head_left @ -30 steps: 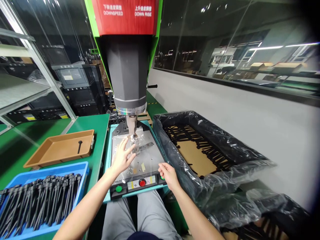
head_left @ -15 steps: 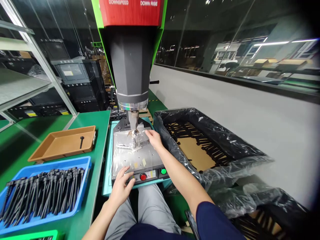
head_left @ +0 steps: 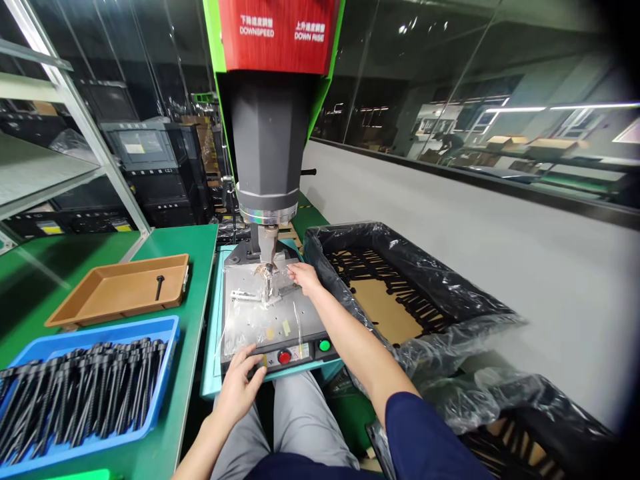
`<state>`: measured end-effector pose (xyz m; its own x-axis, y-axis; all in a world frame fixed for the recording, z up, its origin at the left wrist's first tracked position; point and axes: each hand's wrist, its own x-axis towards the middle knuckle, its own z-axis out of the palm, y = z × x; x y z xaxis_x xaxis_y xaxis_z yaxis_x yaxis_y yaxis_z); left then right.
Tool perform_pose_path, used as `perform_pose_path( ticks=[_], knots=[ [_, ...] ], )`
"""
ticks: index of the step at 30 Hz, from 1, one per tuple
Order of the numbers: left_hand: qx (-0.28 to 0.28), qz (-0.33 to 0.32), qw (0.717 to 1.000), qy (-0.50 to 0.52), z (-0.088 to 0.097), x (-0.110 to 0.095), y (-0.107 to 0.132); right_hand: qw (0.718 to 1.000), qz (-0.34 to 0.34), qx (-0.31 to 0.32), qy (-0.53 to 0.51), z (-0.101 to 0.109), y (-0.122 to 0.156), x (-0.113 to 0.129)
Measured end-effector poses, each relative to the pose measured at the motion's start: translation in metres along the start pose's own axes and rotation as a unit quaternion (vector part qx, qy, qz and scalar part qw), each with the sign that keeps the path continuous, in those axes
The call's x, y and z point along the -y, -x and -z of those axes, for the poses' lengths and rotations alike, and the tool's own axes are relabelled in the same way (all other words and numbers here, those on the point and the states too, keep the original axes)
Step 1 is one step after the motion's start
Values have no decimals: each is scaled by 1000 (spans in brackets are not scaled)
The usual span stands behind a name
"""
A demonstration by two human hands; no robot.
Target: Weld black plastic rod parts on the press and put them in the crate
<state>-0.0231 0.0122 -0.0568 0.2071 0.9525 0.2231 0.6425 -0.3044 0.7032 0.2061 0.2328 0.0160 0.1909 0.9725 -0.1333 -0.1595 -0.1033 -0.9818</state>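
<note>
A grey press head (head_left: 267,143) with a narrow metal tip hangs over a metal work plate (head_left: 270,313) covered by clear plastic film. My right hand (head_left: 303,277) reaches to the fixture just right of the tip, fingers pinched on a small part I cannot make out. My left hand (head_left: 239,387) rests on the front control panel, fingers spread over its left end, beside the red button (head_left: 285,357) and the green button (head_left: 325,345).
A blue bin (head_left: 75,393) of several long black screws lies at the left. Behind it a brown tray (head_left: 120,290) holds one black screw. A black-bagged box (head_left: 400,293) of black parts on cardboard stands at the right. Shelving rises far left.
My left hand left the plate and came back to the panel's left end. My right hand left the panel's right end and reached forward to the fixture beside the tip.
</note>
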Motion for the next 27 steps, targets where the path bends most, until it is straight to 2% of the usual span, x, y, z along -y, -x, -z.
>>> perform_pose_path(
  ticks=[9,12,15,18,21,24,27],
  knots=[
    [-3,1,1000,2,-4,7,12,1000,-18,-3,3,-5,-7,-6],
    [-16,-38,999,-21,2,5,0,1000,-19,-5,3,-6,-9,-7],
    [-58,-125,989,-59,17,-7,-41,1000,-21,-7,2,-8,-9,-7],
    [-92,-222,965,-102,33,-23,-102,1000,-23,-9,-1,-11,-8,-6],
    [-93,-270,944,-166,42,-34,-157,1000,-22,-8,-5,-13,-7,-6],
    [-70,-277,931,-227,42,-36,-189,1000,-21,-7,-8,-14,-7,-6],
    [-39,-274,925,-260,42,-33,-200,1000,-22,-5,-10,-14,-8,-10]
  ],
)
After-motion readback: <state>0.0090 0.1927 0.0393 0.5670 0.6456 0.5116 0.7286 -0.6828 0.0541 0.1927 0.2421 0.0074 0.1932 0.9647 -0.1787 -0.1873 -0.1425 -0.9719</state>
